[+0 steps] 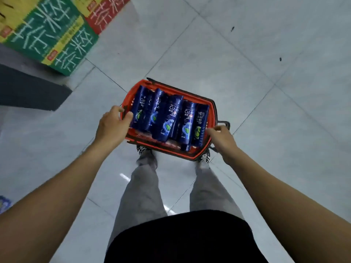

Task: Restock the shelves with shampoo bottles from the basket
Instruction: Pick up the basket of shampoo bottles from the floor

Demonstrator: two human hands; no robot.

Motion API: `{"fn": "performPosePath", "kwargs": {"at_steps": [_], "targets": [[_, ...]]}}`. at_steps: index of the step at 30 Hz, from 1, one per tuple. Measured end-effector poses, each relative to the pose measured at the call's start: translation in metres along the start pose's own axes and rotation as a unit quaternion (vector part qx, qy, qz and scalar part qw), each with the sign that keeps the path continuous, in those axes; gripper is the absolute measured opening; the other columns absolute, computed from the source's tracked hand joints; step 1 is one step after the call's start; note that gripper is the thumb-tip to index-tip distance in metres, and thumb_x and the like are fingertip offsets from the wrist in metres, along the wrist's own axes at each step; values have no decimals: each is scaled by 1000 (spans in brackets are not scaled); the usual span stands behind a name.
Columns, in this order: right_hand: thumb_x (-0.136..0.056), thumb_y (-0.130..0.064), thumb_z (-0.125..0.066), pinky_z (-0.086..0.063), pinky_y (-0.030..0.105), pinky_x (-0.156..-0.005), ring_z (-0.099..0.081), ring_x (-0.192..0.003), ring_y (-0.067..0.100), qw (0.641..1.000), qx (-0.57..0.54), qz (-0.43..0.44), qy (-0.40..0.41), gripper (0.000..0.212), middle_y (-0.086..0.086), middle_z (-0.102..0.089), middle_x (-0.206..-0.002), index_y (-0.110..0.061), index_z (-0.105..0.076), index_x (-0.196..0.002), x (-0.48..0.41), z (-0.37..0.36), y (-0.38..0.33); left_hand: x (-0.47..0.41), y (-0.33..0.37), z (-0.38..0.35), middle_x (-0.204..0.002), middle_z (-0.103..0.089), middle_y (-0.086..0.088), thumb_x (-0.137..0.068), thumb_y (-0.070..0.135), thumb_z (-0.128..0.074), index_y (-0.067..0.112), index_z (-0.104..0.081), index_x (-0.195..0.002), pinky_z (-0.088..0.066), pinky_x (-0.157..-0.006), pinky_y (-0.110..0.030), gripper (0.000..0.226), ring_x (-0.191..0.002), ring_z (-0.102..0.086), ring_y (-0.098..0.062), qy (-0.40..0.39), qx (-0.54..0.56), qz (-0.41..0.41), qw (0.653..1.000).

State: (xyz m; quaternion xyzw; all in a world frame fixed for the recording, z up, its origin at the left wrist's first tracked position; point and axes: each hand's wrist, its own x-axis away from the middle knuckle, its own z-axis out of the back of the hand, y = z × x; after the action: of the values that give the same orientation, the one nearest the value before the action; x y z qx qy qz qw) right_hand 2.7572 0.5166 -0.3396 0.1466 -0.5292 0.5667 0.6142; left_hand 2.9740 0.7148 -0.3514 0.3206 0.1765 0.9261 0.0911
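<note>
A red plastic basket (197, 100) with dark handles hangs above the tiled floor in front of my legs. Several dark blue shampoo bottles (169, 118) lie side by side in it, labels up. My left hand (112, 124) grips the basket's left rim, thumb over the edge next to the leftmost bottle. My right hand (221, 138) holds the right rim near the black handle (225, 123), fingers curled at the edge.
Stacked green, yellow and red cartons (49, 33) stand at the upper left. A dark grey shelf base (28, 90) juts out below them at the left. Pale floor tiles (266, 63) spread ahead and to the right.
</note>
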Motion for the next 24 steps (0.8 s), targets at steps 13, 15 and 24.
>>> {"fn": "performPosePath", "kwargs": {"at_steps": [13,15,24], "targets": [[-89,-36,-53,-44,33,-82,-55,-97,24,965,-52,-139,218,59,11,-59,-121,-12,-37,-140,-225,-63,122,-231,-103,-142,-136,-50,-10,-85,48,-56,24,-33,-140,-40,-89,-39,64,-118,-51,-33,7,29,124,992],[-88,-36,-55,-43,29,-75,-57,-86,19,970,-41,-129,202,50,6,-64,-109,-13,-46,-132,-244,-65,144,-248,-119,-158,-126,-56,-8,-86,48,-56,23,-42,-132,-42,-83,-36,54,-106,-56,-29,6,51,131,990],[-83,-26,-74,-57,31,-58,-70,-72,14,954,-251,-116,113,14,4,-71,-89,-21,-62,-89,-274,-70,164,-270,-133,-169,-68,-56,2,-85,50,-56,23,-59,-79,-39,-59,-34,27,-63,-51,-21,-11,-56,69,996]]}}
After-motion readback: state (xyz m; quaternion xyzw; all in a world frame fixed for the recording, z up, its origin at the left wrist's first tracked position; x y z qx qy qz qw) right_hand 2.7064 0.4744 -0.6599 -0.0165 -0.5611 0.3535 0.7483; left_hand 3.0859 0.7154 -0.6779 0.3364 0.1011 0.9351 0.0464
